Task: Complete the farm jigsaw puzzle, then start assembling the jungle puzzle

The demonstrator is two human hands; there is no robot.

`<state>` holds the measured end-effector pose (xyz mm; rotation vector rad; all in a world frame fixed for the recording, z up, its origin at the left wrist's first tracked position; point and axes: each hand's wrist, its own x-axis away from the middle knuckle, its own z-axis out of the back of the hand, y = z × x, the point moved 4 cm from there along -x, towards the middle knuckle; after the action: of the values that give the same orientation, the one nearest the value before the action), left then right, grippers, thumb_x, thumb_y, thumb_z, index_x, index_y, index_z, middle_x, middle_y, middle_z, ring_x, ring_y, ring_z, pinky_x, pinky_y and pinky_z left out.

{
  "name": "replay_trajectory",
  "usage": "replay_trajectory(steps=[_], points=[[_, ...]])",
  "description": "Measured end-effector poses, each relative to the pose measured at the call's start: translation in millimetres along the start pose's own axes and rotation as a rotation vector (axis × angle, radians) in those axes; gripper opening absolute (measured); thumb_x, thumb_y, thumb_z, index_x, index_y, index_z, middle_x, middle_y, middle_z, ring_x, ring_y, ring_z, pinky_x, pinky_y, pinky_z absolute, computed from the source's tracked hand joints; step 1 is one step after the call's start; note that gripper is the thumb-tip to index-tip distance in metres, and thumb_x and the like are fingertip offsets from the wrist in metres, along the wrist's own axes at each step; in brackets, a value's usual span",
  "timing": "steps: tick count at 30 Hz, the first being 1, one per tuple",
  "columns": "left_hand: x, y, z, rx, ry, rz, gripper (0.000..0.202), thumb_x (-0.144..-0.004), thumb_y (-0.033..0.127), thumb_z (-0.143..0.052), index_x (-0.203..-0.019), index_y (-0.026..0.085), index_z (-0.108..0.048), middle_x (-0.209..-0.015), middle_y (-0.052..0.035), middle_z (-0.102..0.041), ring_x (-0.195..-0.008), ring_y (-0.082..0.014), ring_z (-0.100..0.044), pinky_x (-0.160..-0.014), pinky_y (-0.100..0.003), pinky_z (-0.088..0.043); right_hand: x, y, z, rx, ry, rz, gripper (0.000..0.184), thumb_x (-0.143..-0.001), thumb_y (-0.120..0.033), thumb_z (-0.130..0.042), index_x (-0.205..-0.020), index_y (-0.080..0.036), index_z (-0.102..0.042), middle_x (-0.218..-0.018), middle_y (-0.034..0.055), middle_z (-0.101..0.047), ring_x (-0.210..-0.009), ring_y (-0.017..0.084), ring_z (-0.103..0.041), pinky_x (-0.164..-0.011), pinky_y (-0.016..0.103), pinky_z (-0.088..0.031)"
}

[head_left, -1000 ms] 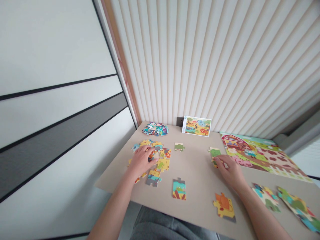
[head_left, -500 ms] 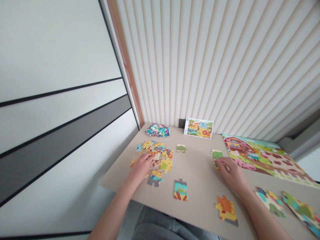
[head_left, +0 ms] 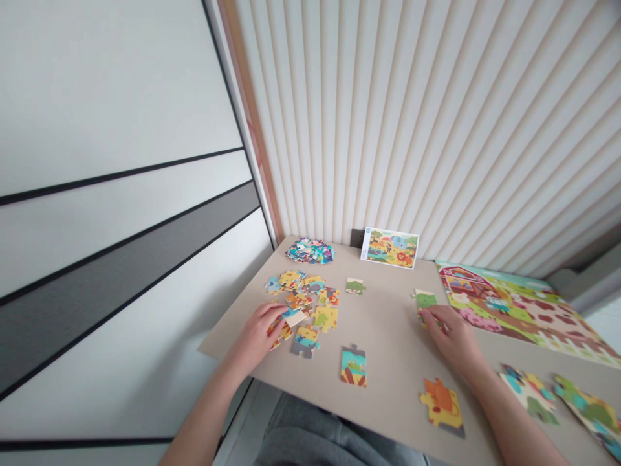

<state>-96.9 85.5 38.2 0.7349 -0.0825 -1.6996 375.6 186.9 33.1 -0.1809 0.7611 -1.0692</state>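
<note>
My left hand [head_left: 257, 331] rests at the near edge of a heap of loose puzzle pieces [head_left: 303, 298], its fingers curled round a pale piece [head_left: 294, 316] turned face down. My right hand [head_left: 453, 336] lies flat on the table [head_left: 388, 336], fingertips pressed on a green piece [head_left: 425, 299] and a small piece under the fingers. Between the hands lies a single blue and red piece [head_left: 353, 367]. A yellow and orange piece [head_left: 440, 404] sits below my right wrist.
A picture card [head_left: 389, 248] leans against the ribbed wall. A second pile of pieces [head_left: 310, 251] lies at the back left. A finished farm puzzle [head_left: 514, 307] fills the right side, and joined sections [head_left: 557, 398] lie near the right front edge.
My left hand has drawn back from the middle of the heap toward the table's near edge, bringing a pale piece with it. The right hand has stayed on the green piece.
</note>
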Motion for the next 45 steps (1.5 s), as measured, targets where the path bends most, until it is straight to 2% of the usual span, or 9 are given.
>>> replay_trajectory(steps=[10, 17, 19, 22, 26, 29, 37, 40, 45], points=[[4.6, -24.7, 19.1, -0.029, 0.022, 0.04, 0.028, -0.102, 0.032, -0.049, -0.123, 0.026, -0.066, -0.127, -0.0069, -0.066, -0.117, -0.0235, -0.065, -0.106, -0.042, -0.052, 0.5, 5.6, -2.8, 0.007, -0.01, -0.011, 0.03, -0.1, -0.046, -0.053, -0.092, -0.023, -0.071, -0.096, 0.0091, -0.076, -0.091, 0.026, -0.069, -0.079, 0.036, -0.053], [-3.4, -33.2, 22.7, -0.122, 0.074, 0.047, 0.03, -0.099, 0.023, -0.047, -0.12, 0.024, -0.068, -0.124, -0.0079, -0.066, -0.117, -0.0244, -0.064, -0.106, -0.042, -0.051, 0.9, 7.2, -4.0, 0.007, -0.037, -0.034, 0.029, -0.1, -0.045, -0.052, -0.093, -0.024, -0.071, -0.098, 0.0083, -0.075, -0.093, 0.026, -0.068, -0.082, 0.037, -0.052], [-4.1, -27.2, 21.1, -0.195, 0.066, 0.02, 0.033, -0.097, 0.02, -0.046, -0.122, 0.024, -0.068, -0.129, -0.0089, -0.064, -0.121, -0.0262, -0.061, -0.109, -0.046, -0.048, 0.2, 4.8, -3.0, 0.008, -0.037, -0.036, 0.029, -0.1, -0.045, -0.052, -0.093, -0.024, -0.07, -0.098, 0.0085, -0.075, -0.093, 0.026, -0.068, -0.082, 0.037, -0.052], [-6.3, -5.1, 12.7, -0.253, -0.01, -0.074, 0.034, -0.098, 0.021, -0.049, -0.127, 0.025, -0.066, -0.135, -0.0095, -0.062, -0.125, -0.0279, -0.058, -0.109, -0.049, -0.045, -0.7, -0.6, -1.4, 0.007, -0.041, -0.029, 0.031, -0.1, -0.046, -0.051, -0.091, -0.023, -0.07, -0.095, 0.009, -0.075, -0.09, 0.026, -0.069, -0.081, 0.037, -0.052], [-11.6, 28.7, -4.4, -0.248, -0.152, -0.168, 0.034, -0.099, 0.024, -0.05, -0.129, 0.025, -0.066, -0.128, -0.0095, -0.063, -0.119, -0.0271, -0.059, -0.108, -0.049, -0.045, -1.2, -5.7, 0.3, 0.005, -0.045, -0.031, 0.033, -0.101, -0.046, -0.05, -0.09, -0.023, -0.07, -0.092, 0.0091, -0.074, -0.088, 0.026, -0.068, -0.081, 0.037, -0.051], [-16.7, 42.2, -13.4, -0.246, -0.233, -0.18, 0.031, -0.099, 0.021, -0.048, -0.123, 0.025, -0.068, -0.124, -0.0082, -0.063, -0.116, -0.0266, -0.059, -0.107, -0.047, -0.045, -1.1, -6.1, 0.8, 0.002, -0.043, -0.032, 0.032, -0.101, -0.045, -0.051, -0.089, -0.022, -0.07, -0.092, 0.0087, -0.074, -0.088, 0.025, -0.068, -0.081, 0.037, -0.051], [-33.8, 38.5, -15.9, -0.212, -0.305, -0.182, 0.026, -0.099, 0.025, -0.055, -0.121, 0.028, -0.068, -0.137, -0.0049, -0.063, -0.131, -0.0267, -0.053, -0.114, -0.047, -0.038, -2.0, -8.0, 0.5, 0.01, -0.048, -0.004, 0.032, -0.101, -0.045, -0.05, -0.09, -0.023, -0.07, -0.092, 0.0083, -0.074, -0.088, 0.025, -0.068, -0.081, 0.037, -0.051], [-40.0, 33.0, -16.9, -0.19, -0.322, -0.17, 0.029, -0.098, 0.026, -0.058, -0.126, 0.027, -0.064, -0.132, -0.0051, -0.067, -0.127, -0.0253, -0.057, -0.114, -0.046, -0.038, -1.3, -7.8, -0.4, 0.008, -0.055, -0.002, 0.031, -0.1, -0.043, -0.051, -0.09, -0.023, -0.071, -0.094, 0.0083, -0.075, -0.089, 0.025, -0.069, -0.081, 0.036, -0.052], [-47.5, 31.3, -15.3, -0.267, -0.32, -0.169, 0.042, -0.092, 0.028, -0.066, -0.133, 0.027, -0.06, -0.126, -0.0068, -0.068, -0.122, -0.0291, -0.059, -0.11, -0.049, -0.041, 0.2, -2.2, -2.7, 0.002, -0.059, -0.017, 0.03, -0.1, -0.043, -0.051, -0.093, -0.022, -0.072, -0.096, 0.0094, -0.075, -0.09, 0.026, -0.069, -0.08, 0.036, -0.053]])
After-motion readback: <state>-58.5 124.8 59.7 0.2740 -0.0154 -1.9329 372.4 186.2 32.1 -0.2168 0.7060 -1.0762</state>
